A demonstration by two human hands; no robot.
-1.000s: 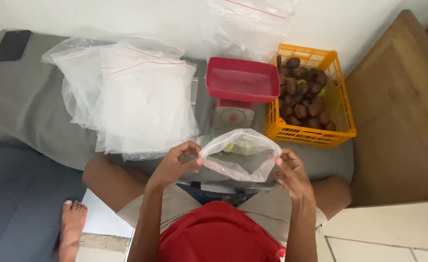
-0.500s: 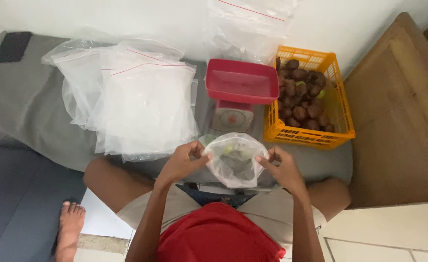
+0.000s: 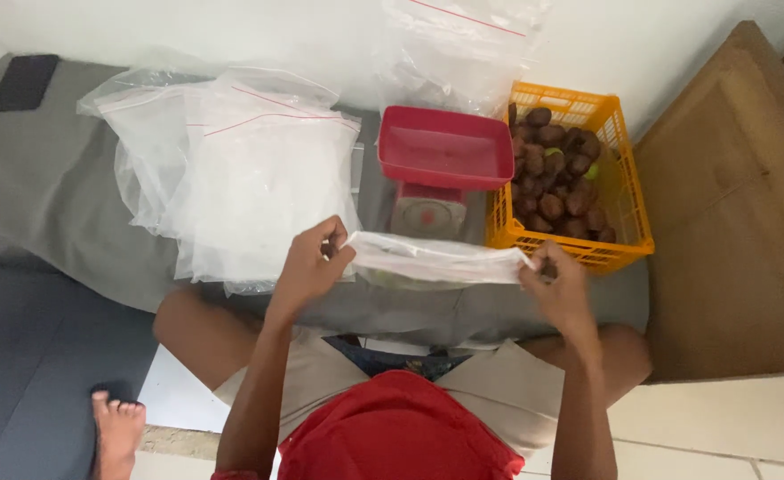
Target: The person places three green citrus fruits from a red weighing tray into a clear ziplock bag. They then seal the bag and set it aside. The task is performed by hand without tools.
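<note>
Clear zip bag (image 3: pixel 436 258) pulled flat, mouth closed, pinched between left hand (image 3: pixel 308 267) and right hand (image 3: pixel 556 284); seal seemingly unfinished; orange crate (image 3: pixel 623 222) of fruit remaining.

Looked like a home floor used for small-scale packing: sat on a grey mat (image 3: pixel 45 178) against a white wall, with a red-trayed kitchen scale (image 3: pixel 443 160), an orange crate of brown fruit (image 3: pixel 570 178) and stacked clear zip bags (image 3: pixel 232 169).
</note>
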